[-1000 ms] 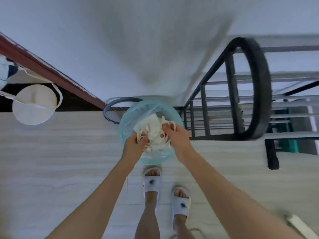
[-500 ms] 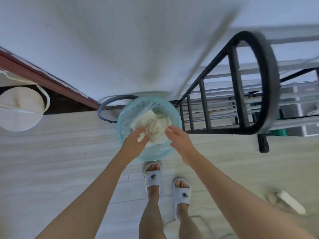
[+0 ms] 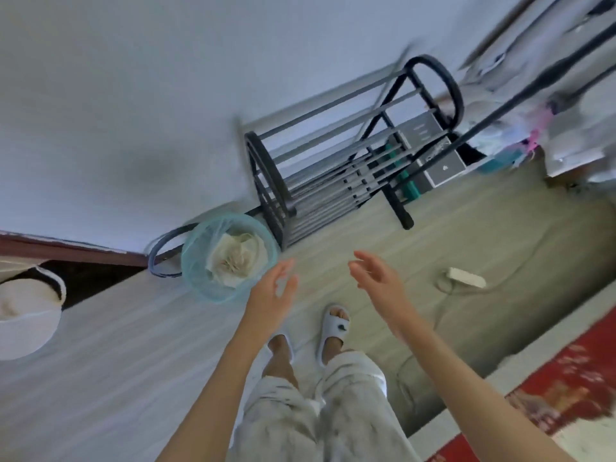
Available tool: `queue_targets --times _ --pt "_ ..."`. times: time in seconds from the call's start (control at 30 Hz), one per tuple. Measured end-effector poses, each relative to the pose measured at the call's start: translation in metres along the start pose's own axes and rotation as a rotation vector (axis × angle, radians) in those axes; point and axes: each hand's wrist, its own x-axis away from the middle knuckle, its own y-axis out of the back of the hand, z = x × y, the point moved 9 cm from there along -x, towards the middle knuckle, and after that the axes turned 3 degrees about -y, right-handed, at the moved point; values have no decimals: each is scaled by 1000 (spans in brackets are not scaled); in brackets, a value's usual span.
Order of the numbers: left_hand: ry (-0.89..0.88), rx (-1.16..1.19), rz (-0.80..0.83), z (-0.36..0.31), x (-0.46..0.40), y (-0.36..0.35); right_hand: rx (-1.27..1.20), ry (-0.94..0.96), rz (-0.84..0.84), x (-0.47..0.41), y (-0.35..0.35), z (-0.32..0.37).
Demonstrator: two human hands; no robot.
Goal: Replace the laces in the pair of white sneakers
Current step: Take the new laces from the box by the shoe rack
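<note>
Far left, one round white bag sat by the dark doorway. Next came one bin lined in pale blue plastic, with one dark hoop lying behind it — and a pale wad of laces and paper lay inside the bin, which I judged to be the discarded laces. The sneakers themselves showed nowhere in view, nor did any fresh laces; where they were could not be told.

The left hand hovered just beside the bin's rim, fingers spread and relaxed, holding nothing. The right hand hung well apart from the bin, fingers straight and loose — empty too. Two hands, two bare forearms, two feet in two white sandals.

The step looked like finishing the throw-away and turning for the shoes. Done well, that meant checking nothing hung over the bin's rim, then stepping with care: one white power strip and its cord lay on the floor to the right, a trip risk. One black metal shoe rack stood against the wall beyond, and one red rug edged the lower right.
</note>
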Motion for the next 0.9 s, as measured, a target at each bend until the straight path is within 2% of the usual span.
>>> queue_targets --times 0.13,0.3,0.63,0.9 --pt "-89 -157 141 -41 -3 -55 -110 -10 -165 10 73 -18" --pt "-171 -378 252 -83 -14 -131 -286 -70 -262 11 160 -54" --pt "-128 -475 352 -154 -79 -326 -392 -144 -275 -56 337 -134" --pt "-115 -507 383 -167 -159 -421 -281 -196 -220 -158 402 -173"
